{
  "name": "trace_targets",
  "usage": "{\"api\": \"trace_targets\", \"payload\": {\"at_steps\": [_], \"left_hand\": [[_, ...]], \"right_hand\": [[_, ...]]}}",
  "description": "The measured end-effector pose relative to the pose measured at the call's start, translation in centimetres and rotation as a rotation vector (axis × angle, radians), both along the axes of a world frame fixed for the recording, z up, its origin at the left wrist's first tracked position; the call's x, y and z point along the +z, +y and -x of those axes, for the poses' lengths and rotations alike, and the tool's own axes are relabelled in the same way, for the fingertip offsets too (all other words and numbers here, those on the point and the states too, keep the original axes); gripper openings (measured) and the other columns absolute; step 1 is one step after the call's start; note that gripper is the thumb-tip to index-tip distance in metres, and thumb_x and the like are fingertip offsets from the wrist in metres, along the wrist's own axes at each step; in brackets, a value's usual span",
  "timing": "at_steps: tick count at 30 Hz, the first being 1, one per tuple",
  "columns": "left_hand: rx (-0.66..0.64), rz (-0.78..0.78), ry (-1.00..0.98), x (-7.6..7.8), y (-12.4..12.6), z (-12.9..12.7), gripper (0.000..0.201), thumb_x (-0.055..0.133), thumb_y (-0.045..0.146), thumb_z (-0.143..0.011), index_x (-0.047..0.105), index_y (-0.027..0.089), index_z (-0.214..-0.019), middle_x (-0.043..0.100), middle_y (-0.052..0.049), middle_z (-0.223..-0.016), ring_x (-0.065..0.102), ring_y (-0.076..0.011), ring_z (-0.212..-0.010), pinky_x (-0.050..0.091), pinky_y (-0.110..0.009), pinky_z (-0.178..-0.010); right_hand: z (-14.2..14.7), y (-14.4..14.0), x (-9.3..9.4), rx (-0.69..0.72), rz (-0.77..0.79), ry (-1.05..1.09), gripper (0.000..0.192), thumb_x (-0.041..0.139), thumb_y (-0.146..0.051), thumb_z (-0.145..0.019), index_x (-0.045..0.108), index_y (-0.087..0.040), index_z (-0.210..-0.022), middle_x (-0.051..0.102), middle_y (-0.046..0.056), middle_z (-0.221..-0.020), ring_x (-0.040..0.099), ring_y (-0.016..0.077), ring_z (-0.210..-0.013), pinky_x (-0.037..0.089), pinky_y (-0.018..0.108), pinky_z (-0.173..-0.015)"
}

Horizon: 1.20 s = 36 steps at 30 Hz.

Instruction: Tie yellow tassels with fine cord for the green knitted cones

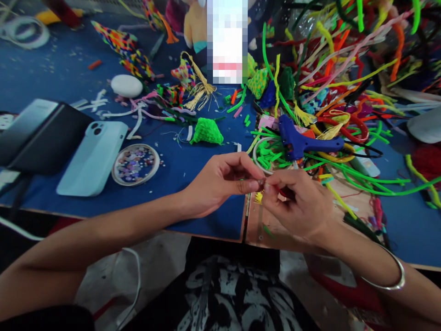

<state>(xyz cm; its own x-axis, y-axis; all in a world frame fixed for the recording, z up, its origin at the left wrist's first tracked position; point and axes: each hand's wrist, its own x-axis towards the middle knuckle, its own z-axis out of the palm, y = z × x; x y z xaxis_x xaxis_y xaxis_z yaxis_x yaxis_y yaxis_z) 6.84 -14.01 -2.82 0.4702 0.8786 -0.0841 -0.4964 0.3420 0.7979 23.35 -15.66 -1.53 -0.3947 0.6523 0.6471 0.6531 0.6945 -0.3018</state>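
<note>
A small dark red craft piece (262,183) is being pinched between the fingertips of both hands, just above the near edge of the blue-topped counter (179,184). The left hand (220,181) is being held with thumb and fingers closed narrowly on the piece, and the right hand (299,202) is being closed on it from the other side. The piece is mostly being hidden by the fingers, so its shape cannot be made out. A tiny yellow fringed tuft (258,197) is being partly covered just below the fingertips. A thin silver metal bangle (389,280) is being worn on the right wrist.

Beyond the hands, a blue plastic glue gun (303,140) is lying among a tangled heap of green, red, yellow and pink fuzzy craft wires (344,82), whose separate strands are hard to tell apart. A bright green knitted cone (206,132) is resting near the middle of the counter. To the left, a round shallow dish of small mixed beads (135,164) is sitting just beside a pale blue phone lying face down (93,158), next to a dark flat case (41,135) that is being cut off by the picture's edge. A blurred-out upright rectangle (227,41) is standing at the back.
</note>
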Motion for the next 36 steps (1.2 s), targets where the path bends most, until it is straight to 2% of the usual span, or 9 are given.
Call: {"api": "trace_targets", "payload": {"at_steps": [14,25,36], "left_hand": [[-0.005,-0.013,-0.009,-0.01,-0.03,0.03,0.01,0.075,0.007,-0.068,0.07,0.015,-0.072,0.071,0.002,-0.075,0.065,-0.0044,-0.07,0.052,-0.01,-0.065],[0.008,0.014,0.005,-0.03,-0.05,0.01,0.01,0.076,0.007,-0.067,0.069,0.015,-0.07,0.07,0.002,-0.073,0.065,-0.0046,-0.068,0.051,-0.011,-0.065],[0.041,0.028,0.052,0.11,0.0,-0.02,0.013,0.079,0.012,-0.063,0.068,0.015,-0.068,0.069,0.001,-0.071,0.065,-0.008,-0.067,0.053,-0.017,-0.064]], "right_hand": [[-0.05,0.14,-0.45,-0.003,-0.116,-0.021,0.017,0.052,-0.006,-0.075,0.045,-0.021,-0.072,0.057,-0.01,-0.054,0.051,0.003,-0.046,0.036,0.017,-0.045],[-0.03,0.24,0.01,0.012,-0.12,-0.052,0.017,0.05,-0.003,-0.073,0.05,-0.02,-0.072,0.06,-0.008,-0.055,0.051,0.0042,-0.047,0.04,0.017,-0.048],[0.05,0.55,0.23,0.02,-0.149,-0.077,0.016,0.051,-0.007,-0.077,0.056,-0.022,-0.074,0.06,-0.006,-0.051,0.053,0.0075,-0.044,0.044,0.019,-0.047]]}}
